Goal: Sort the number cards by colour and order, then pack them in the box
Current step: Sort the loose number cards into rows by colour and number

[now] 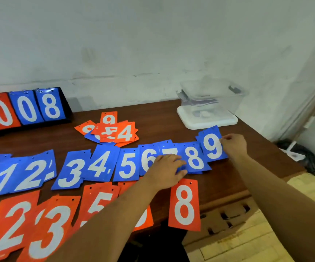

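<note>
Orange cards fill the near edge of the table: a 2, a 3, a 5 partly under the left forearm, and an orange 8 that hangs over the front edge. Behind them runs a blue row of overlapping small stacks: 1, blue 2, blue 3, 4, blue 5, 6, 7, blue 8 and 9.

The left hand lies over the lower half of the 7 and the edge of the 6, hiding most of the 7's digit. A strip of blue shows between its fingers and thumb, but whether it grips or only presses cannot be told. The right hand, fingers curled, pinches the right edge of the 9, which sits slightly higher than the rest of the row.

An unsorted pile of mostly orange cards, some upside down, lies behind the blue 4 and blue 5. The clear box stands on a white lid at the far right corner against the wall, just behind the 9. A scoreboard stand showing 0, 0, 8 sits at far left. Cardboard lies under the table's right end, and a dark bundle rests on the floor beyond.
</note>
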